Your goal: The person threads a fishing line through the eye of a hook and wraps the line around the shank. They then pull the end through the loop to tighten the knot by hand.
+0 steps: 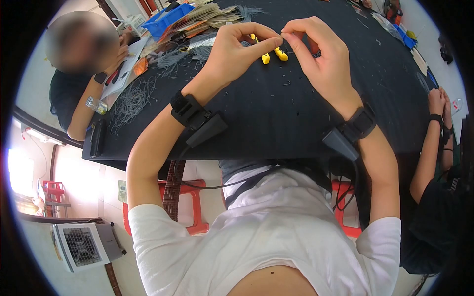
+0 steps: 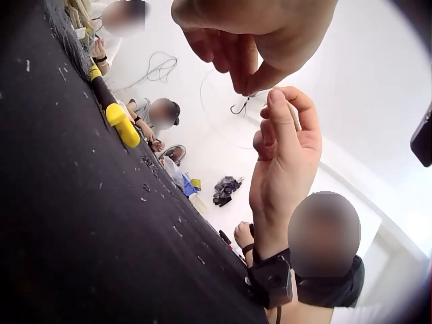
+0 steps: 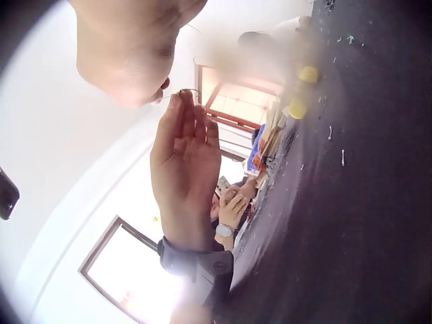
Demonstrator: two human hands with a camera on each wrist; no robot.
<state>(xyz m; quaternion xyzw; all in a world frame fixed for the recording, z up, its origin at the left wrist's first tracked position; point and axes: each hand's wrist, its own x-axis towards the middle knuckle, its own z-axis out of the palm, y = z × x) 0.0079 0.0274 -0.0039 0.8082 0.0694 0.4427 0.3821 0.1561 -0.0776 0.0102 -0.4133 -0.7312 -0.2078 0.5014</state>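
In front of me, over the black table (image 1: 247,113), my two hands meet at their fingertips. My left hand (image 1: 237,52) pinches a small dark fishing hook (image 2: 237,108) between thumb and fingertips; its bend sticks out below them. Close against it, my right hand (image 1: 323,59) pinches thumb to index finger on a thin line (image 3: 164,97) running to the hook, mostly hidden by the fingers. Beneath the hands lies a tool with yellow handles (image 1: 281,54), partly covered by the left hand in the head view.
At the left, tangled grey line (image 1: 131,103), a glass jar (image 1: 97,105) and a blue bin (image 1: 168,20) by stacked papers (image 1: 207,22). One person sits at the left; another person's hands (image 1: 437,101) rest at the right edge. A loose hook (image 1: 286,83) lies mid-table.
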